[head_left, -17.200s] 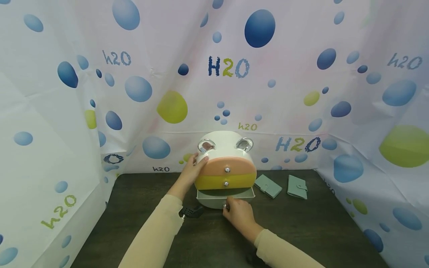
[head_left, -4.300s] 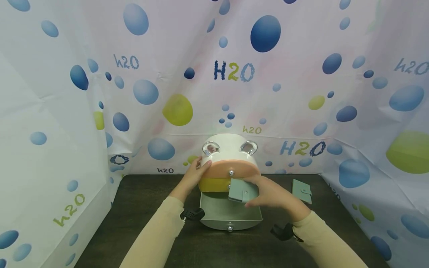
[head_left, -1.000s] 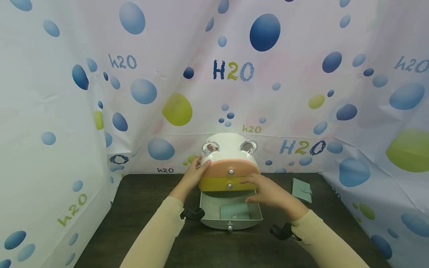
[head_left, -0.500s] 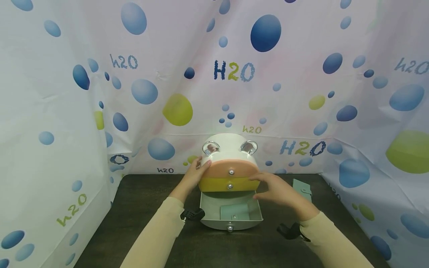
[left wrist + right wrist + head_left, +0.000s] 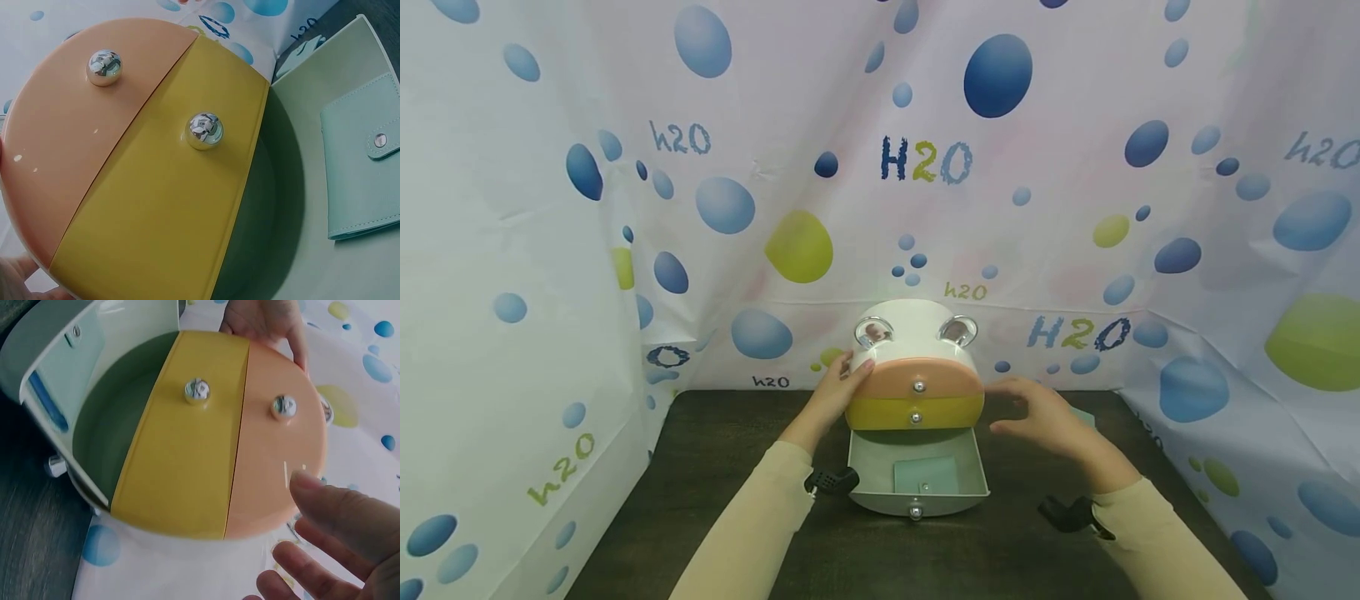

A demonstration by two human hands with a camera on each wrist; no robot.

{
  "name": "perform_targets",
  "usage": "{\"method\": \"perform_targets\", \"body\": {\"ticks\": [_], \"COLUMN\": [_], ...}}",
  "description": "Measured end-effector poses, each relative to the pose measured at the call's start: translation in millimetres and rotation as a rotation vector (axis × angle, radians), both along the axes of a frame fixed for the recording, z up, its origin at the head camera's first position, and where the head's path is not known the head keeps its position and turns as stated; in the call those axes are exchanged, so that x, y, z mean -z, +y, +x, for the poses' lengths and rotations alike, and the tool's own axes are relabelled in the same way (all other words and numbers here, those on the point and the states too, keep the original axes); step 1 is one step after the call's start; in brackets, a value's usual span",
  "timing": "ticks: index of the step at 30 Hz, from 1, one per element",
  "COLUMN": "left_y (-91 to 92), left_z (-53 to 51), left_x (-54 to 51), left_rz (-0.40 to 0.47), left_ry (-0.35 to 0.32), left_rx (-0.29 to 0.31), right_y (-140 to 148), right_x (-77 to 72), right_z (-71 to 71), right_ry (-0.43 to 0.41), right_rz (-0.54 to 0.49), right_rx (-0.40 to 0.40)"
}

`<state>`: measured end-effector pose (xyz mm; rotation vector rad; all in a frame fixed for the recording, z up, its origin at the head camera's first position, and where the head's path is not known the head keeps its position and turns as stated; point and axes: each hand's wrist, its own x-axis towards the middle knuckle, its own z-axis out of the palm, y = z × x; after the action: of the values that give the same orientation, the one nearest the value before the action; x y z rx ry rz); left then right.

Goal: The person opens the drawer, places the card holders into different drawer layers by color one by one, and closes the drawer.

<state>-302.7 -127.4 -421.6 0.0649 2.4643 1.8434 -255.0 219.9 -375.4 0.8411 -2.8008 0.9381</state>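
Observation:
A small white drawer box [image 5: 904, 329] with ear-like silver rings stands on the table. Its peach drawer [image 5: 887, 377] and yellow drawer [image 5: 880, 412] are closed, while the green bottom drawer [image 5: 868, 454] is pulled out. Inside that drawer lies a green card wallet [image 5: 925, 475] with a snap strap, close to the front wall. My left hand [image 5: 831, 396] grips the box's left side, thumb at the front edge. To the right of the box, my right hand [image 5: 1041, 417] hovers with nothing in it, fingers loosely spread. It mostly hides a second green wallet [image 5: 1084, 417].
The box stands on a dark wooden table [image 5: 737, 533] near a patterned curtain [image 5: 895, 208] at the back and sides. Round silver knobs, such as the bottom drawer's knob [image 5: 916, 512], stick out in front. A dark wrist device [image 5: 1067, 513] is at my right wrist.
Earlier, my right hand pulled out the bottom drawer, then held one wallet above it. That wallet now lies in the drawer, and the right hand has moved right. The left hand stays put.

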Motion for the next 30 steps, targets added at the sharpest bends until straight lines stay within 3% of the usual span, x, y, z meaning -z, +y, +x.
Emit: {"method": "perform_targets", "body": {"ticks": [13, 30], "left_y": [0.4, -0.3], "left_z": [-0.8, -2.8], "left_x": [0.5, 2.4], "left_rz": [0.006, -0.004], "left_ry": [-0.006, 0.006], "left_rx": [0.003, -0.014], "right_y": [26.3, 53.3], "right_x": [-3.9, 23.4], "right_z": [-5.0, -24.6], "right_ry": [-0.041, 0.018], "right_rz": [0.008, -0.062], "right_rx": [0.172, 0.443]}}
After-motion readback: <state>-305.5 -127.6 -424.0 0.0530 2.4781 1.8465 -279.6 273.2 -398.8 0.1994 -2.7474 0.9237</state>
